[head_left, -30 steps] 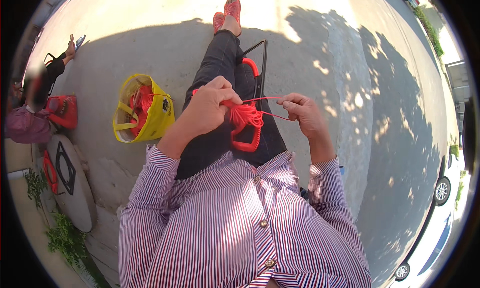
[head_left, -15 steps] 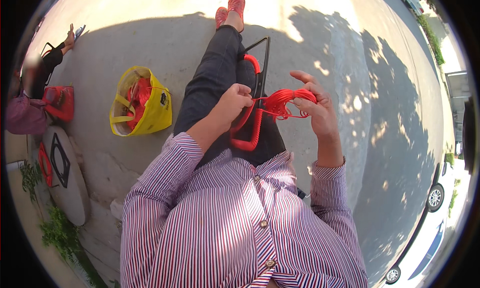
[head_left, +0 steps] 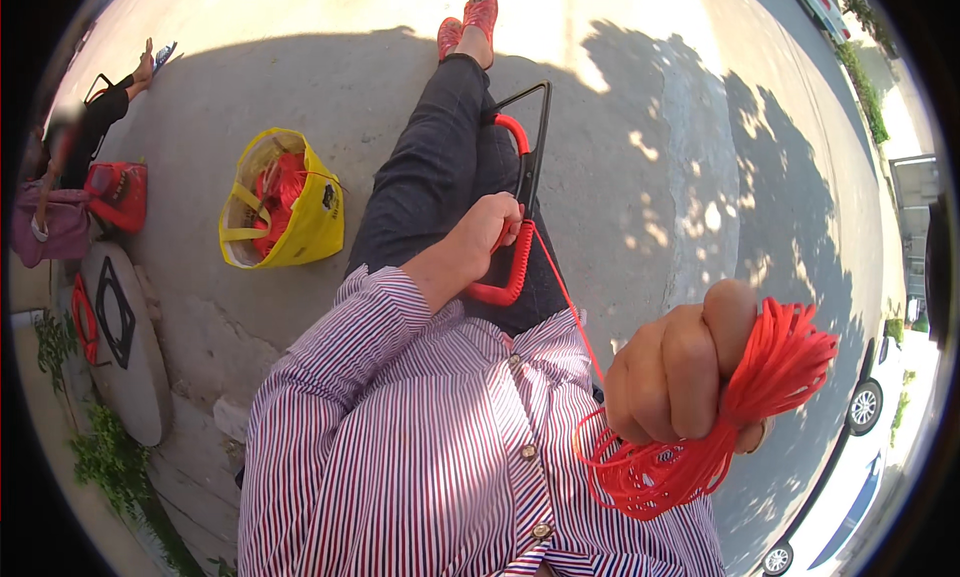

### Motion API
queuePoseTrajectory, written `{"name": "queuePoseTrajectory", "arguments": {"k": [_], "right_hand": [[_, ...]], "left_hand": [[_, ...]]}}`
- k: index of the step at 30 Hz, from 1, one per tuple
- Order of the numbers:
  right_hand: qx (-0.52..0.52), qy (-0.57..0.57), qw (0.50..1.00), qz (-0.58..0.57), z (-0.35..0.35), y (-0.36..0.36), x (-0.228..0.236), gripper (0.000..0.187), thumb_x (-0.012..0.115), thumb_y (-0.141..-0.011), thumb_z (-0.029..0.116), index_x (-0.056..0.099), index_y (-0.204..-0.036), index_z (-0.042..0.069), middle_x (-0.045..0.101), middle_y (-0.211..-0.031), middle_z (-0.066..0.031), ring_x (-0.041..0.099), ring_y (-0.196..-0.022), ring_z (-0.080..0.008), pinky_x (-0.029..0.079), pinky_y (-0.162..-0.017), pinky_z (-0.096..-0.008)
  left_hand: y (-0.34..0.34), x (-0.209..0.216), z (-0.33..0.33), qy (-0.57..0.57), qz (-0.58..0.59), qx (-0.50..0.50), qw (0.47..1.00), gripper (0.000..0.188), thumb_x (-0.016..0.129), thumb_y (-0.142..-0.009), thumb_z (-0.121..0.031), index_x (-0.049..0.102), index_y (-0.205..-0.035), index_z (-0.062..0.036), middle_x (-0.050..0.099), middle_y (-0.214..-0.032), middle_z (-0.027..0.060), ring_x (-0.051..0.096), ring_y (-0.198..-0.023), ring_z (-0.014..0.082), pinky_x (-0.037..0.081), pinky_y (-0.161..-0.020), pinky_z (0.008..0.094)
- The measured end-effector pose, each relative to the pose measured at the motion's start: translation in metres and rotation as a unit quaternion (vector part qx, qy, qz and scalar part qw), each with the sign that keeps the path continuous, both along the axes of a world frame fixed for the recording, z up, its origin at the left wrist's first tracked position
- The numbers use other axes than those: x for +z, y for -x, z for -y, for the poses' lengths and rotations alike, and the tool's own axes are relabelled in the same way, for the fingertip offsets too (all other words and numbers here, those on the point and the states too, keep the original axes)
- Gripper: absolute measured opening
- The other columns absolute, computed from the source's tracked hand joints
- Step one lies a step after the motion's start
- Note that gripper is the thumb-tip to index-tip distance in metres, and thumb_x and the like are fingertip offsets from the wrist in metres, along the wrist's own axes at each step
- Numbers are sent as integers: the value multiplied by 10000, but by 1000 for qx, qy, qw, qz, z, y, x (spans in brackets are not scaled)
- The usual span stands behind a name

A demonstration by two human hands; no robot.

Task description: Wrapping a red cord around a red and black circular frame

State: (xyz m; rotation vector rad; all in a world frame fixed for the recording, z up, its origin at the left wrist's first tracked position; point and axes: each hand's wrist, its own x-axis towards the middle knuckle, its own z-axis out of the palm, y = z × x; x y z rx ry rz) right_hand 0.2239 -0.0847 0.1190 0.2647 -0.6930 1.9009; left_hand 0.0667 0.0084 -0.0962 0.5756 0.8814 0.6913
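Landmark: the black, angular, metal-looking frame, two stretches of it covered in close red winding. It lies over my dark trousers, which in my judgement serve as its rest.

My left hand is at the frame's left side, grip closed on it with fingers curled at the edge of the lower winding; this appears intended to stop the frame turning.

My right hand is well to the right of the frame and nearer my body, raised. Its grip is a tight fist around the waist of the looped red cord bundle, loops fanning out both ends, presumably so they do not tangle. A single red strand runs straight from frame to fist, evidently under tension.

Left of the frame, on the ground, stands a yellow open-topped bag containing red material, conveniently near.
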Motion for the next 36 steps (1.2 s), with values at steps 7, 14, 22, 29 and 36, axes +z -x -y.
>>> {"name": "queuePoseTrajectory", "arguments": {"k": [7,14,22,29,36], "right_hand": [[-85,-110,985,103,-27,-38,37,283,708,-821,56,453,-932,6,488,-550,-72,441,-372,-137,358,-370,-286],[-210,-217,774,556,-59,-55,-58,188,700,-763,45,642,-937,4,647,-853,-92,639,-780,-193,509,-673,-340],[-189,-12,658,728,-68,3,-167,196,678,-768,-5,668,-963,21,678,-961,-97,664,-806,-198,516,-767,-282],[-320,-82,699,634,-68,-1,-162,245,727,-784,72,663,-1010,6,673,-980,-102,646,-905,-203,500,-814,-289],[-336,-228,609,681,-80,10,-149,228,708,-812,86,670,-1026,16,633,-1005,-91,610,-925,-209,492,-767,-319]], "left_hand": [[-17,22,18,-448,-471,172,740,361,572,-709,-3,558,-1069,-28,567,-792,50,540,-758,188,414,-748,270],[33,49,0,-321,-361,126,866,88,640,-877,-69,590,-835,-10,500,-606,-32,444,-550,33,396,-508,219],[22,55,28,-156,-378,-15,912,240,615,-923,-199,577,-889,35,614,-710,68,554,-603,98,455,-546,261],[40,62,18,-341,-407,80,843,172,638,-890,-104,575,-784,15,592,-647,52,513,-574,72,436,-532,250],[35,85,3,-488,-297,60,818,141,593,-890,-53,543,-762,-24,553,-626,29,442,-492,90,358,-454,258]]}}
